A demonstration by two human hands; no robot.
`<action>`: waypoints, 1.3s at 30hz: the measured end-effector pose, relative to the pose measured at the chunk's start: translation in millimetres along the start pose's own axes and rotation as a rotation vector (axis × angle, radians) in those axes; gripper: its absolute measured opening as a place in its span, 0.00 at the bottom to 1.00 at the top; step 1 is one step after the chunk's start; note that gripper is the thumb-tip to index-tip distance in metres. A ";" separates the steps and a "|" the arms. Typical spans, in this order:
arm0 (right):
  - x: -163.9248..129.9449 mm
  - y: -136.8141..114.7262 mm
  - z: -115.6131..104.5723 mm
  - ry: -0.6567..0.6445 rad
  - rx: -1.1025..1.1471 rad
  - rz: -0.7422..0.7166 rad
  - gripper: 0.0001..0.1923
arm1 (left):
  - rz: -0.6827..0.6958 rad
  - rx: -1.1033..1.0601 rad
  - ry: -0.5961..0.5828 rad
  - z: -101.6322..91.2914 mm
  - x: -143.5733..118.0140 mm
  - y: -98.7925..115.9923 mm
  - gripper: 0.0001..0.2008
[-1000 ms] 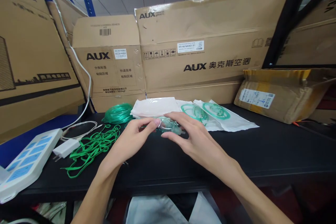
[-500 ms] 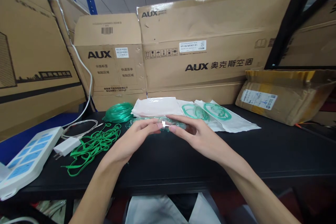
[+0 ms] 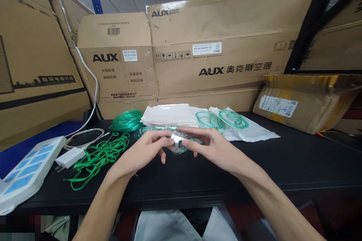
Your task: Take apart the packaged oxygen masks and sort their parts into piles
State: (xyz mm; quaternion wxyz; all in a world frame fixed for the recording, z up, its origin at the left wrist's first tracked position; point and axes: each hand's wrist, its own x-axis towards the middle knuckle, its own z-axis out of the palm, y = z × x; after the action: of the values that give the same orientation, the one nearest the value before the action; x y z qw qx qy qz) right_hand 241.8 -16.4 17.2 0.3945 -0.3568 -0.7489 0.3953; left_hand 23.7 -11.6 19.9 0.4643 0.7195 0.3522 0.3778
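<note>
Both hands hold a clear greenish plastic oxygen mask (image 3: 181, 150) above the black table, near its middle. A shiny metal nose strip (image 3: 177, 139) on the mask faces me. My left hand (image 3: 151, 143) is closed on the mask from the left, its thumb at one end of the strip. On the other side my right hand (image 3: 207, 141) grips it, thumb pressing near the strip's right end. Fingers cover much of the mask. Just behind the hands lies a clear wrapped green piece (image 3: 144, 131), partly hidden.
Coiled green tubing (image 3: 126, 120), tangled green elastic cords (image 3: 104, 154), a white charger (image 3: 70, 157) and a power strip (image 3: 35, 169) lie left. White pouches (image 3: 169, 114) and clear-front packs with green tubing (image 3: 254, 131) sit behind. A taped carton (image 3: 299, 109) stands right.
The mask has tilted in my hands, so its metal strip shows larger and more of the mask's lower edge is visible. Fingers of both hands now show beneath it.
</note>
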 end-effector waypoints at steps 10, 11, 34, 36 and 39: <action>6.1 8.9 12.0 0.121 -0.044 -0.027 0.22 | 0.053 0.178 0.001 1.8 0.9 -5.5 0.15; 6.8 9.5 12.1 0.126 -0.048 -0.046 0.22 | 0.065 0.168 0.032 2.5 1.8 -6.9 0.15; 7.0 8.5 9.0 0.145 -0.081 -0.056 0.19 | 0.331 0.556 0.276 11.1 2.9 -8.5 0.07; 6.5 8.3 9.1 0.138 -0.096 -0.060 0.18 | 0.333 0.565 0.278 10.8 2.7 -9.5 0.07; 5.5 8.6 8.8 0.147 -0.132 -0.073 0.18 | 0.340 0.568 0.276 11.4 2.8 -10.7 0.06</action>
State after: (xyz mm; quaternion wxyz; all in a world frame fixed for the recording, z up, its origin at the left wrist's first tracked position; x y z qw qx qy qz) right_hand 233.6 -10.7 8.0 0.4383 -0.3825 -0.7547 0.3033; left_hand 33.2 -10.4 7.3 0.1243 0.8103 0.3779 0.4304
